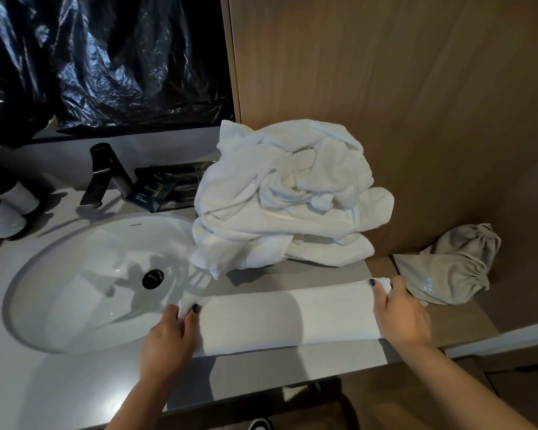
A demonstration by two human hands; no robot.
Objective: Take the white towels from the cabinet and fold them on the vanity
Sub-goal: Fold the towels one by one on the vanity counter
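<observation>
A white towel (286, 318) lies folded into a long strip across the front of the grey vanity (292, 367), its left end hanging over the sink's rim. My left hand (168, 339) pinches the strip's left end, thumb on top. My right hand (401, 315) pinches the right end the same way. Behind the strip a crumpled heap of white towels (286, 197) sits against the wooden wall.
An oval white sink (75, 290) with a black drain fills the left of the vanity, with a black faucet (106, 175) behind it. Dark packets (162, 187) lie by the faucet. Two bottles (7, 209) stand far left. A grey drawstring bag (448, 268) lies at the right.
</observation>
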